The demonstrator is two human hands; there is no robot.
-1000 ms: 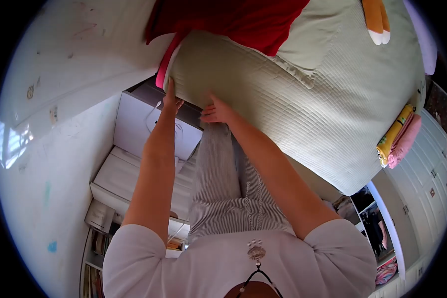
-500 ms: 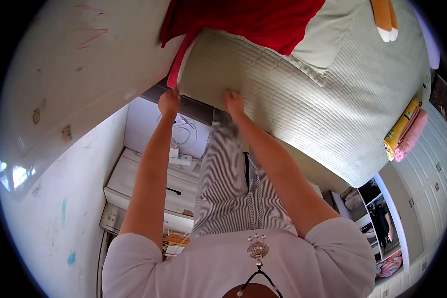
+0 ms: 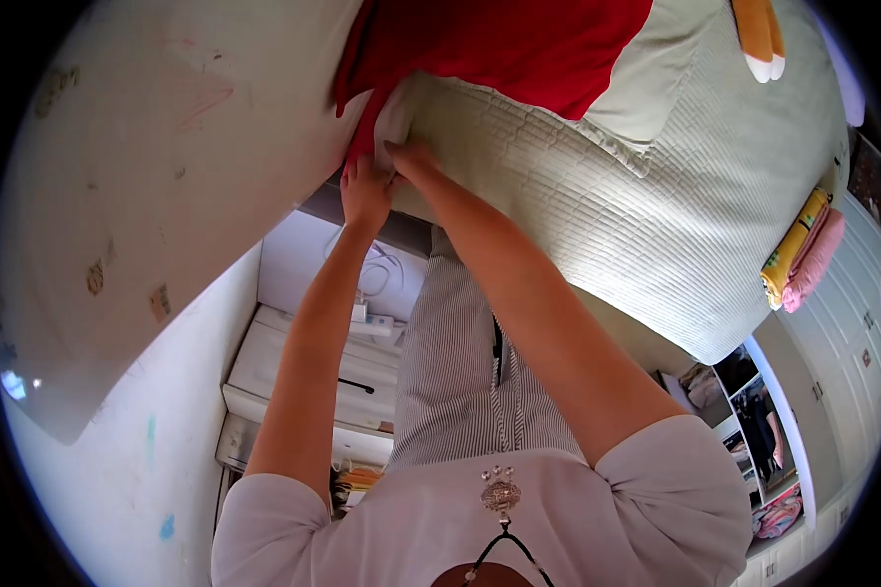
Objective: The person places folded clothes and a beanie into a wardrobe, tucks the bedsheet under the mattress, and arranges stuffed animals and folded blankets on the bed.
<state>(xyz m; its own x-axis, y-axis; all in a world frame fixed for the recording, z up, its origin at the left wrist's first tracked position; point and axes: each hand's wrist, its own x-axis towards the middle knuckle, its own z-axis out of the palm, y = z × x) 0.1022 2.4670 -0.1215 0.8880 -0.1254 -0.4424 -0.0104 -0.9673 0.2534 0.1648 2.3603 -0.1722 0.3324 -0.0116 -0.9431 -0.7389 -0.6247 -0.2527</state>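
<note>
My left hand (image 3: 366,194) is at the bed's near left corner, fingers bent over the edge where a red cloth (image 3: 499,49) hangs down in a narrow strip beside the pale green quilted bedspread (image 3: 597,215). Which of the two it grips is hidden. Just right of it, my right hand (image 3: 411,161) is closed on the bedspread's corner, its fingertips partly hidden. A pale fold (image 3: 392,122) rises between the red strip and the quilted surface. The hands nearly touch.
Close on the left stands a white, marked panel (image 3: 166,176). Below the corner are white cables (image 3: 377,269), a power strip (image 3: 372,325) and white drawers (image 3: 284,352). Folded yellow and pink cloths (image 3: 803,249) lie at the bed's right edge, near an open cabinet (image 3: 754,421).
My right hand has moved left along the bed edge to the corner, beside my left hand. A pale fold has come up there. The whole view has shifted slightly.
</note>
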